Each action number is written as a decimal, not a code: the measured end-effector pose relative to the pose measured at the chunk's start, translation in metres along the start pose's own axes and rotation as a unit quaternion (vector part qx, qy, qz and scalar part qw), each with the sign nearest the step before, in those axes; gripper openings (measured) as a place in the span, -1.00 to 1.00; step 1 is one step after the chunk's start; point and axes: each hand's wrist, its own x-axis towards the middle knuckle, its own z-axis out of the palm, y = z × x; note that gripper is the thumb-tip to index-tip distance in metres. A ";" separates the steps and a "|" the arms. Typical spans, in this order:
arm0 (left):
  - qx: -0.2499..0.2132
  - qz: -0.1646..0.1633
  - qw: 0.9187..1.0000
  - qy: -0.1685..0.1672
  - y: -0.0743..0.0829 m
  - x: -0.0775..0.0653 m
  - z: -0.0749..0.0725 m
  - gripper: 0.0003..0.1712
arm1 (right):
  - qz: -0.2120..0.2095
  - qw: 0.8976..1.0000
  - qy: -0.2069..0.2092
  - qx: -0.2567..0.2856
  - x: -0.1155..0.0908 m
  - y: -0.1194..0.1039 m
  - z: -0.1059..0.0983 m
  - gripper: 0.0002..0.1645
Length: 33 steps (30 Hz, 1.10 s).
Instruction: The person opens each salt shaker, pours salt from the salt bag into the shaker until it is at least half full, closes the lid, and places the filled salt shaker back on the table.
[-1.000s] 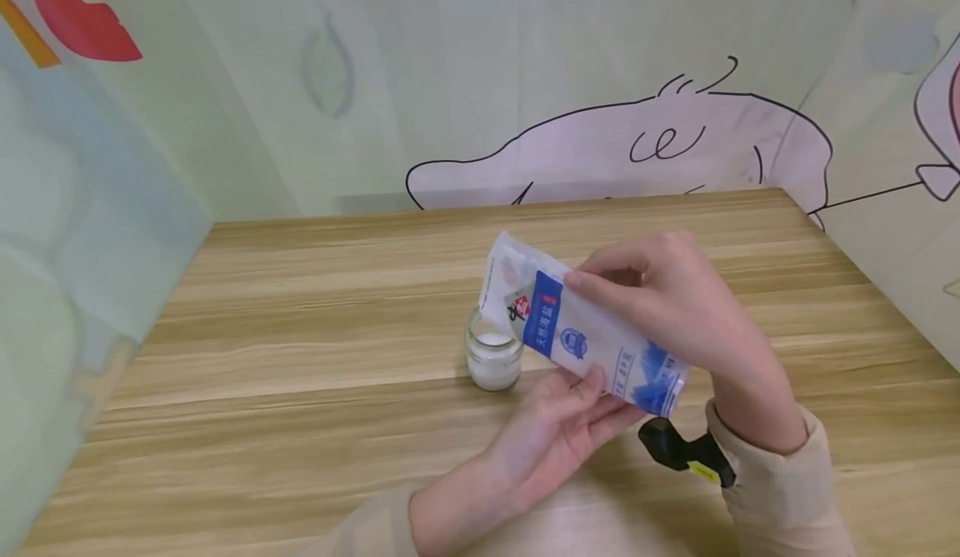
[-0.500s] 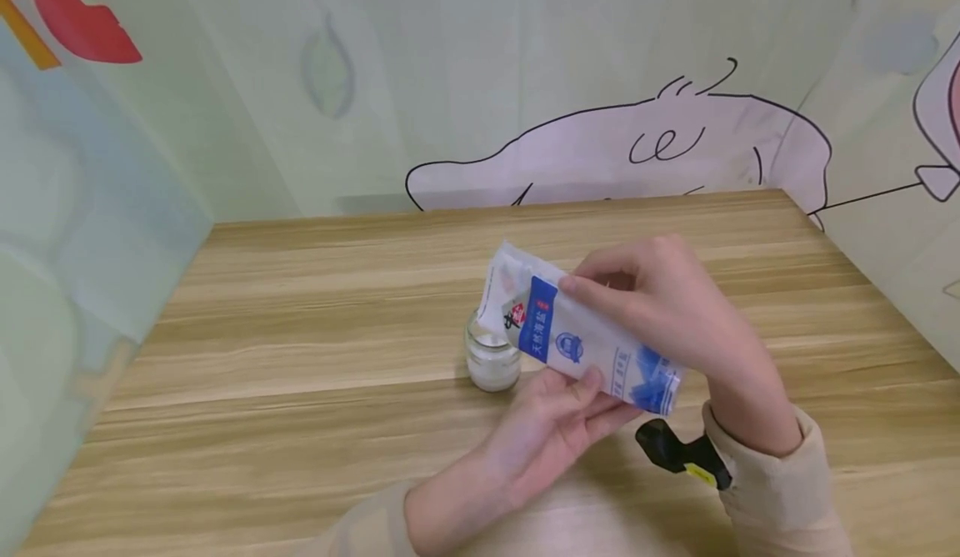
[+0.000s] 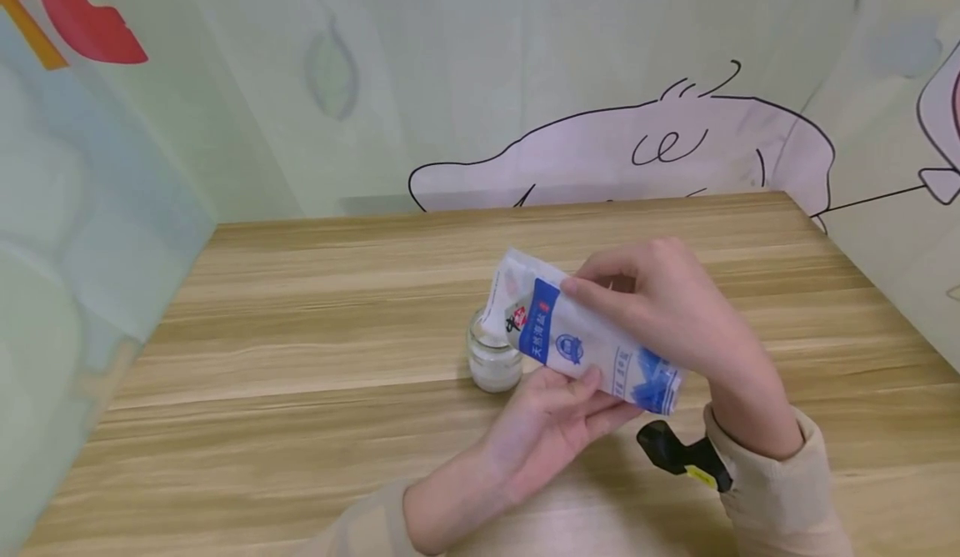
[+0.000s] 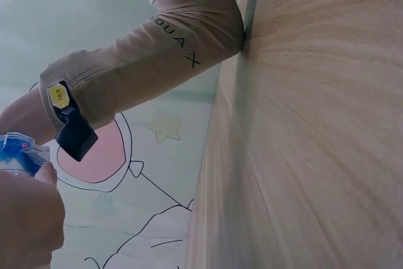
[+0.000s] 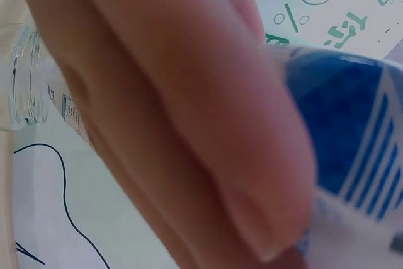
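A white and blue bag of salt (image 3: 570,348) is held tilted in both hands, its narrow end down at the mouth of a small glass jar (image 3: 495,371). White contents show inside the jar, which stands on the table. My left hand (image 3: 551,419) grips the bag from below, thumb on its printed front. From above, my right hand (image 3: 663,303) pinches the upper edge with the thumb on the front. Close up in the right wrist view, the fingers (image 5: 189,111) cover much of the bag, and the jar's glass neck (image 5: 31,80) appears at the left.
The wood-grain table (image 3: 285,357) reaches back to a printed cloth backdrop (image 3: 420,65) with cartoon drawings. A black wrist camera (image 3: 682,453) sits by the right sleeve cuff, low over the table.
The bag's narrow end has dipped a little lower over the jar and now covers more of its mouth. Both hands keep their hold on the bag.
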 end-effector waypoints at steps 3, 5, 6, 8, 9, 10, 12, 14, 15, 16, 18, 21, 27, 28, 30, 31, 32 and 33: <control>0.002 -0.002 1.000 -0.001 0.000 0.000 0.000 -0.46 | 0.004 1.000 0.000 0.003 0.000 -0.001 0.000 -0.79; 0.002 -0.002 1.000 0.000 0.000 0.000 0.000 -0.46 | 0.004 1.000 0.000 0.004 -0.001 -0.001 0.000 -0.78; 0.001 -0.002 1.000 0.001 0.000 0.000 0.000 -0.45 | 0.003 1.000 0.000 0.003 -0.001 -0.001 0.000 -0.79; -0.002 -0.002 1.000 0.002 -0.001 0.000 0.000 -0.45 | 0.003 1.000 -0.001 -0.002 -0.001 0.000 0.000 -0.79; -0.002 -0.002 1.000 0.001 -0.001 0.000 0.000 -0.45 | 0.002 1.000 -0.001 -0.004 -0.001 0.000 0.000 -0.80; -0.004 -0.002 1.000 0.001 -0.001 0.000 -0.001 -0.45 | 0.001 1.000 -0.002 -0.005 -0.001 0.000 0.001 -0.80; -0.004 -0.002 1.000 0.000 -0.001 0.001 -0.001 -0.45 | 0.002 1.000 -0.003 -0.008 0.000 0.000 0.001 -0.80; -0.003 -0.003 1.000 0.000 -0.001 0.001 -0.001 -0.45 | 0.003 1.000 -0.005 -0.009 0.000 0.000 0.001 -0.80; -0.003 -0.003 1.000 0.001 -0.001 0.001 -0.001 -0.45 | 0.004 1.000 -0.005 -0.009 0.000 0.000 0.001 -0.81; -0.002 -0.004 1.000 0.001 -0.001 0.001 -0.001 -0.46 | 0.005 1.000 -0.006 -0.009 0.000 0.000 0.001 -0.81; -0.002 -0.005 1.000 0.003 -0.001 0.001 -0.001 -0.46 | 0.006 1.000 -0.006 -0.009 0.000 0.000 0.001 -0.81; -0.002 -0.005 1.000 0.003 -0.002 0.001 -0.001 -0.47 | 0.007 1.000 -0.005 0.000 -0.001 0.000 0.000 -0.81; -0.019 -0.004 1.000 0.008 -0.009 0.001 -0.002 -0.49 | 0.003 1.000 -0.001 0.028 -0.002 -0.001 -0.001 -0.83; -0.022 -0.004 1.000 0.011 -0.010 0.001 -0.002 -0.49 | 0.002 1.000 -0.001 0.031 -0.002 0.000 -0.001 -0.83; -0.026 -0.002 1.000 0.017 -0.013 0.001 -0.001 -0.50 | -0.002 0.999 0.000 0.039 -0.002 0.000 -0.001 -0.83; -0.026 -0.001 0.999 0.021 -0.014 0.000 -0.001 -0.50 | -0.003 0.999 0.001 0.040 -0.002 0.000 -0.001 -0.83; -0.026 -0.001 0.999 0.023 -0.014 0.000 -0.001 -0.51 | -0.004 0.999 0.001 0.042 -0.002 0.000 -0.002 -0.83; -0.026 -0.001 0.999 0.025 -0.015 0.000 -0.001 -0.51 | -0.005 0.999 0.002 0.043 -0.002 0.000 -0.002 -0.83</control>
